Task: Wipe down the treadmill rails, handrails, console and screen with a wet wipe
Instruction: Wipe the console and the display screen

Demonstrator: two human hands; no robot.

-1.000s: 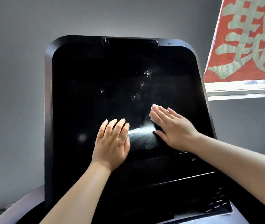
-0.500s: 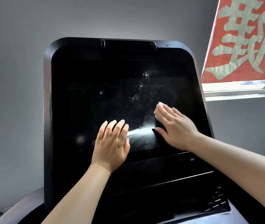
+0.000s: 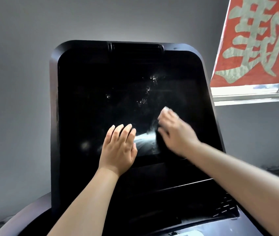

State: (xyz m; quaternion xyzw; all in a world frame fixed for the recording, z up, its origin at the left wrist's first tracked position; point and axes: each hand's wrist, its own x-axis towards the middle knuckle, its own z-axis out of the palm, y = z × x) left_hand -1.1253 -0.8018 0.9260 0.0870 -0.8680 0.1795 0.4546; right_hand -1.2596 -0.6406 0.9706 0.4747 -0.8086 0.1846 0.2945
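The treadmill's large black screen (image 3: 101,92) fills the middle of the view, with white smears near its centre. My left hand (image 3: 120,147) lies flat on the lower part of the screen, fingers straight and together. My right hand (image 3: 174,132), blurred by motion, presses a white wet wipe (image 3: 166,109) against the screen to the right; only a small white edge of the wipe shows past the fingertips. A wet streak (image 3: 145,138) shines between the two hands. The black console ledge (image 3: 178,201) lies under the screen.
A grey wall stands behind the screen. A window (image 3: 254,94) with a red banner (image 3: 258,40) bearing a pale character is at the upper right. A curved grey part of the treadmill frame (image 3: 24,215) shows at the lower left.
My right hand with the wipe has slid up and a little to the right across the screen. The left hand has stayed in place.
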